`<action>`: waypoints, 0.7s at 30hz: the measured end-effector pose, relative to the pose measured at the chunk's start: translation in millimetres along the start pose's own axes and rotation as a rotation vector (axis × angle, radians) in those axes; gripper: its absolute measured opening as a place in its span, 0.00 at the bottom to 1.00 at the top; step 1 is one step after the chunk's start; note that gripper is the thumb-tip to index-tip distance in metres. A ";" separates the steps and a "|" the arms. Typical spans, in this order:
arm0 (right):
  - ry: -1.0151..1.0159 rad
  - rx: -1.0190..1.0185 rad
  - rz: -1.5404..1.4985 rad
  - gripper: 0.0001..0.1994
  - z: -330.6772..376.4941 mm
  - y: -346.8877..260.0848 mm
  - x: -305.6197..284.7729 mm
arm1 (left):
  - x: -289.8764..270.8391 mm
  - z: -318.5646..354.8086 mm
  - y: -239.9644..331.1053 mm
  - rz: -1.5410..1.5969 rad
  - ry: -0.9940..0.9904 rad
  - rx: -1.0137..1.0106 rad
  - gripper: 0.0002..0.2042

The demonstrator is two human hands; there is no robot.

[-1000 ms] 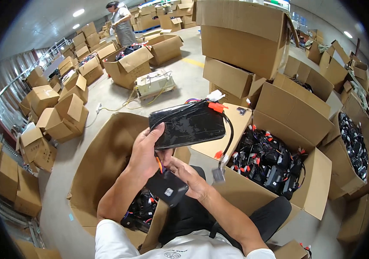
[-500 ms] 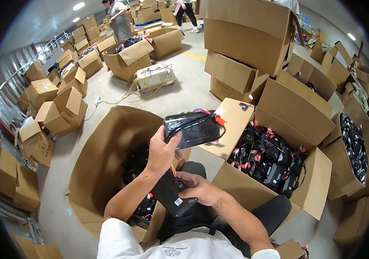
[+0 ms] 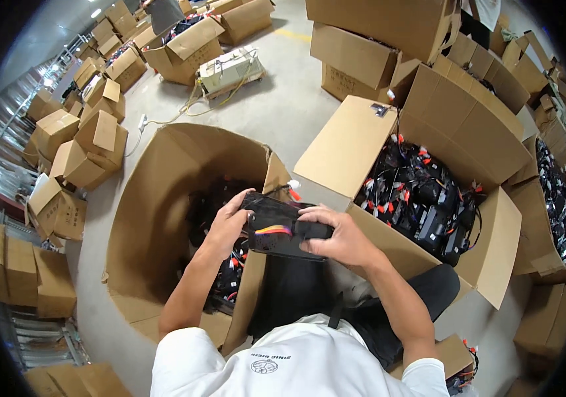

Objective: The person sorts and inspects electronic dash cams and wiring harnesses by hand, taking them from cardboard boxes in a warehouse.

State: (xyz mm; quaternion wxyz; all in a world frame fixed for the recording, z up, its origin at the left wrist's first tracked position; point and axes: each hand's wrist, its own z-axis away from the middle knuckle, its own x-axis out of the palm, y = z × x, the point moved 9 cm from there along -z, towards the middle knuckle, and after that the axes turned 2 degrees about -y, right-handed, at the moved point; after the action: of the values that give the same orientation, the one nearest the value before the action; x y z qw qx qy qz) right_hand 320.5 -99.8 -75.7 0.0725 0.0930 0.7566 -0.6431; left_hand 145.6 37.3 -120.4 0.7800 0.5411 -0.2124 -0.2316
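My left hand (image 3: 231,223) is closed on the left end of a flat black plastic unit (image 3: 266,245), thumb on its face. A short bundle of red, yellow and purple wires (image 3: 273,229) lies across the face. My right hand (image 3: 339,235) grips the other end, its thumb and fingers round a dark block-like part (image 3: 312,229). I cannot tell whether that part is joined to the unit. Behind the unit's far edge a red-and-white connector (image 3: 293,192) sticks out. The unit is held above my lap, between two open cartons.
The left carton (image 3: 140,251) holds black wired units, partly in shadow. The right carton (image 3: 488,261) is heaped with black units with red and white connectors. A pale box-shaped machine (image 3: 226,71) with a yellow cable stands on the floor ahead. More cartons (image 3: 101,149) surround me.
The glossy black pack and the black case, held apart in separate hands before, are now brought together. My right hand has risen to the unit's right end. The view has tilted downward.
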 end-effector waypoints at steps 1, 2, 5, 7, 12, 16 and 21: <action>0.015 0.119 -0.208 0.21 0.5 26.3 6.4 | -0.2 4.5 -0.3 0.025 -0.009 -0.027 0.23; 0.030 0.236 -0.414 0.21 4.3 49.3 14.0 | -1.1 3.6 -6.0 0.021 -0.009 -0.038 0.23; 0.094 0.138 -0.425 0.20 1.3 46.6 20.3 | -5.2 5.1 -13.5 0.056 -0.001 0.073 0.27; 0.111 0.069 -0.366 0.20 -2.7 57.5 16.2 | -0.3 6.2 -13.3 -0.004 -0.051 0.156 0.33; 0.206 0.054 -0.274 0.20 7.8 77.5 17.7 | 21.8 15.8 2.7 -0.217 -0.177 0.339 0.46; 0.211 0.053 -0.435 0.20 18.3 86.4 16.1 | 42.5 24.9 7.4 -0.251 -0.232 0.275 0.54; 0.401 0.150 -0.448 0.19 36.5 82.6 9.5 | 59.7 34.2 11.0 -0.071 -0.076 0.359 0.38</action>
State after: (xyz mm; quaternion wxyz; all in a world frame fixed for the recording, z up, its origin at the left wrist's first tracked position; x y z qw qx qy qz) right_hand 330.1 -122.5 -163.1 -0.2289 0.0542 0.7081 -0.6658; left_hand 175.1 -20.1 -94.2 0.6535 0.6698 -0.2602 -0.2377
